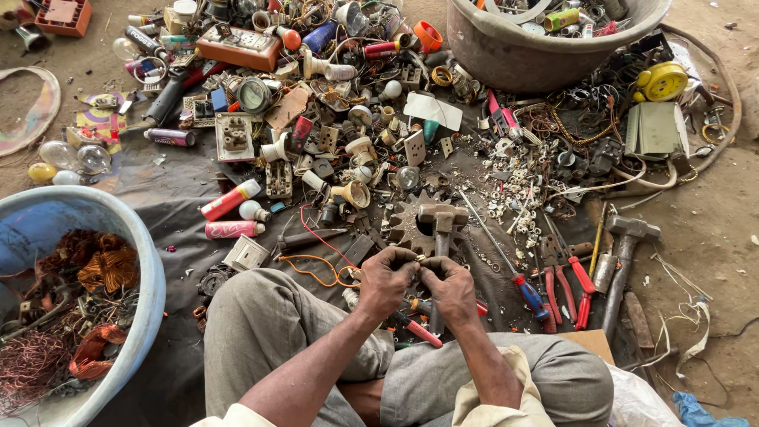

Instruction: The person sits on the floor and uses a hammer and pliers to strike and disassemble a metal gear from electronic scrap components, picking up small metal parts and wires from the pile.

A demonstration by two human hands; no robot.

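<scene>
Left hand: the left hand point(385, 281) is curled shut, its fingertips pinching a small piece point(418, 265) that it shares with the other hand; what the piece is cannot be made out.
Right hand: the right hand point(451, 286) is closed the same way, thumb and fingers pressed to the piece, knuckles nearly touching the left's.
Small piece: held between both hands above the lap, just in front of the knees, mostly hidden by the fingers.
Doing it well: a judgement only, but a part this small seems best worked close to the body with both grips tight, so that it does not drop into the scrap.
Just beyond the hands: a steel hammer point(440, 221) lies head-away on a dark, toothed gear point(405, 225), both rough and dull.
Under the hands: red-handled pliers point(411, 326) rest on the grey trouser leg.
To the right: a blue-handled screwdriver point(506, 265), red-handled cutters point(571, 281) and a second hammer point(624, 261), all worn metal.
To the left: a blue plastic tub point(146, 277) holding coils of bright copper wire point(99, 269).
Further out: a dark ground sheet point(178, 202) heaped with switches, sockets, bulbs and tangled wire; beyond it a grey basin point(506, 55) of mixed scrap.
</scene>
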